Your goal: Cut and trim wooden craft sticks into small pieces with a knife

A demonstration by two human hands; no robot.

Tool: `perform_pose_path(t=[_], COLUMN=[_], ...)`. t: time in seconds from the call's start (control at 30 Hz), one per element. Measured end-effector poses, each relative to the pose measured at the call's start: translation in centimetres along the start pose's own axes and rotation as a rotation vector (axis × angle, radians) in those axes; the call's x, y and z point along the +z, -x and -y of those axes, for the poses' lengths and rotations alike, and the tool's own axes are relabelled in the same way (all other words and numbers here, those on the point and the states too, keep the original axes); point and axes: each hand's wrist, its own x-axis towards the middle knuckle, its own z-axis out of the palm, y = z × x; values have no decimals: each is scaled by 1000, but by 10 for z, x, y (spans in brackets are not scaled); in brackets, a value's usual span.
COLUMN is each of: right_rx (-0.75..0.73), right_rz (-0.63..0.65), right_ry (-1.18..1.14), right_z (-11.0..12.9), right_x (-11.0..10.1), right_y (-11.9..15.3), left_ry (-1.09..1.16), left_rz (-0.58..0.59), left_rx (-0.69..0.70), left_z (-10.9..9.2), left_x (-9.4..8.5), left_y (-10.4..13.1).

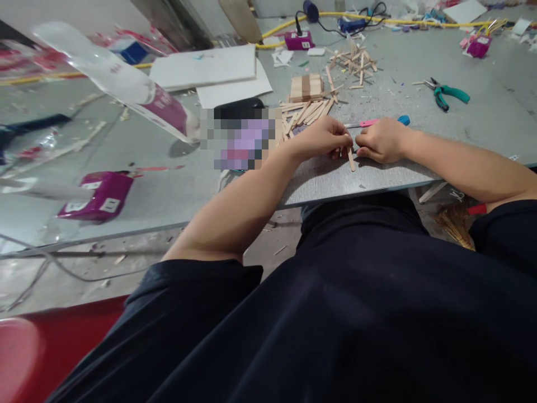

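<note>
My left hand [328, 138] is closed on a small wooden stick [351, 159] that points down toward the table's front edge. Close to its right, my right hand [380, 140] rests low over the tabletop with its fingers curled; what they hold, if anything, is hidden. Just behind the hands lies a pink tool [369, 122] with a thin metal shaft, and a blue end [404, 120] shows beyond my right hand. Loose wooden sticks [308, 112] are spread behind my left hand, beside a banded bundle of sticks [306, 88].
Green-handled pliers [451, 94] lie at the right. More sticks [356, 60] are heaped farther back. A clear bottle [126, 84], white boards [210, 67], a dark object [239, 106] and a purple packet [100, 196] are on the left. A yellow cable [403, 21] crosses the back.
</note>
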Motion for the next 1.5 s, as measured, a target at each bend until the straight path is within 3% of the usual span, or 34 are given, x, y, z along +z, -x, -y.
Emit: perform_pose_path(t=[0.13,0.3,0.4,0.5,0.63,0.73,1.5], right_rx=[31,44,82,108,87,92,113], right_rz=[56,60,62,124,259,285,258], right_ry=[72,105,35,31,154,182,149], right_z=[8,14,17,25,39,43,45], right_x=[-9,-13,-14,-26,-47,-52,-51], right_y=[2,0,-1,0,4,4,4], left_ry=[-19,-2,-13,-75,-105,-102,33], left_rz=[58,4,97,180,169,177,224], left_rx=[-25,-40,-6,-48,-142,-167,-253], left_z=[-5,-8,-12,-25,-48,-58,-57], left_x=[2,3,1,0,1,2,5], left_y=[2,5,6,11,21,26,29])
